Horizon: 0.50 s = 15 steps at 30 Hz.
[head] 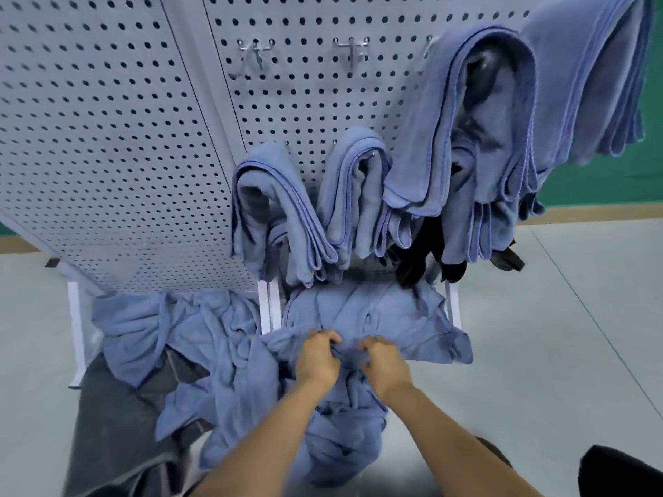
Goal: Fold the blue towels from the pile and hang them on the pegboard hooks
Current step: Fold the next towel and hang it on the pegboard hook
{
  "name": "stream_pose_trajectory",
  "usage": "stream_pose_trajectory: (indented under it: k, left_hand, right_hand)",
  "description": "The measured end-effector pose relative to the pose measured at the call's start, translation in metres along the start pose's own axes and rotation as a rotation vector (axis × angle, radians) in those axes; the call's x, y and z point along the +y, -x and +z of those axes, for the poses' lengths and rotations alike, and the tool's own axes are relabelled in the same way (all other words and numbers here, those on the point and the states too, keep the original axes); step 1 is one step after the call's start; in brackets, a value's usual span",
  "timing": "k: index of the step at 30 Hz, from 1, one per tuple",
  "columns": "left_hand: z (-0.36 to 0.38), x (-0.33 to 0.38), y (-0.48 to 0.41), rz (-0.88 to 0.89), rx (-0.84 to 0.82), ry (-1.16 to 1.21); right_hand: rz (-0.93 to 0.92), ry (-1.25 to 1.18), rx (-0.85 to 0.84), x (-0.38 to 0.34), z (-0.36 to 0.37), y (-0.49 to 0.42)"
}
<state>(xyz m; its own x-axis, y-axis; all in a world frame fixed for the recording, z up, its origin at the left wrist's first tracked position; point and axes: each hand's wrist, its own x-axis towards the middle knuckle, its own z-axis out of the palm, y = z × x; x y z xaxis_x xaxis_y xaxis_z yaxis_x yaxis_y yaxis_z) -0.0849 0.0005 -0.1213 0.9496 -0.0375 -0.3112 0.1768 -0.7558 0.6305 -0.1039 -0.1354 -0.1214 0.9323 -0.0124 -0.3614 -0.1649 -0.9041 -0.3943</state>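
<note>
A pile of crumpled blue towels (222, 353) lies on the floor at the foot of the grey pegboard (107, 138). My left hand (317, 356) and my right hand (384, 362) sit close together, each gripping a bunched edge of one blue towel (405, 321) from the pile. Several folded blue towels hang on the board: two low ones (283, 209) (358, 195) and two larger ones higher at the right (477, 138) (592, 77). Two bare metal hooks (256, 53) (353, 52) stick out of the upper board.
A dark grey cloth (118, 425) lies on the floor at the left under the pile. Dark cloths (423, 260) hang behind the folded towels. White frame legs (75, 335) stand at the board's base. Grey floor (556, 335) stretches to the right; a green wall (602, 181) is behind.
</note>
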Motion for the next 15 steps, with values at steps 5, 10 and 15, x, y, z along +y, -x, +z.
stream_pose_trajectory:
  k: [5,10,15]
  left_hand:
    - [0.012,-0.003,-0.018,0.040,0.058,-0.001]
    - [0.010,-0.008,-0.021,0.077,0.011,-0.038]
    - [-0.008,0.003,-0.003,0.186,0.027,-0.068]
  right_hand:
    - [-0.010,-0.033,0.001,0.005,0.018,-0.021]
    - [-0.076,-0.165,0.044,0.009,0.012,-0.024]
    - [-0.181,-0.260,0.087,0.003,-0.024,0.000]
